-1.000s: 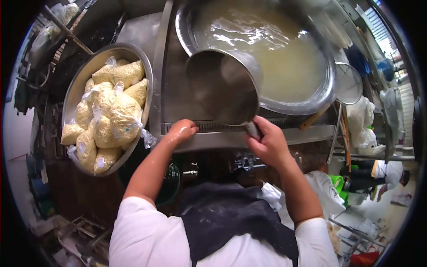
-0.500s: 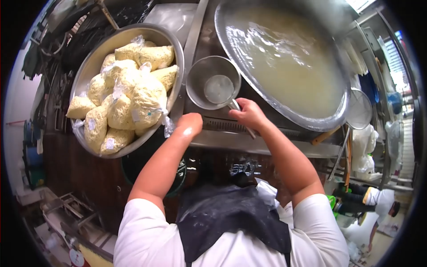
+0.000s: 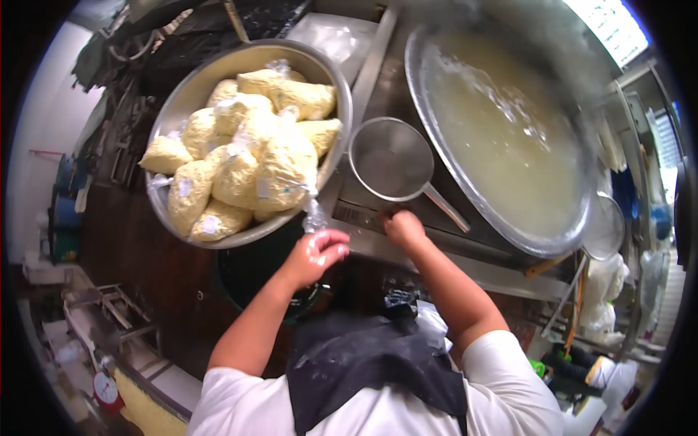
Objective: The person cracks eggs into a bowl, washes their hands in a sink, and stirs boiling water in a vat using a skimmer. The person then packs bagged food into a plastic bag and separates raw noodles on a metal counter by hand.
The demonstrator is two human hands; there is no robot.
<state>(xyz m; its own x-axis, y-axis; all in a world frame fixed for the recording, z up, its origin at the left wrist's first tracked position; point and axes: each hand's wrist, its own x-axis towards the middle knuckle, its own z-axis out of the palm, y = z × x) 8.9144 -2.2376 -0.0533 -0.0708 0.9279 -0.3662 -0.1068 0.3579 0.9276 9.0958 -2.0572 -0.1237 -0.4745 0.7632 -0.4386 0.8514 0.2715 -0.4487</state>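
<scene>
My left hand is by the near rim of a big metal basin, its thumb and fingers apart. Just above the fingers hangs the twisted clear plastic end of a bag; whether they touch is unclear. Several plastic bags of pale yellow shreds fill the basin. My right hand is curled closed over the metal counter's front edge, and what it holds, if anything, is hidden. Just beyond it a long-handled metal saucepan stands upright, with its handle pointing right and out of the hand.
A huge pan of cloudy, steaming liquid sits at the right on the counter. Beside it hangs a round strainer. A dark green tub stands below the basin. A dial scale is at lower left.
My right hand has let go of the saucepan handle and moved to the counter edge. My left hand has moved to the bag's twisted end. The view has shifted; the saucepan's pale patch no longer shows.
</scene>
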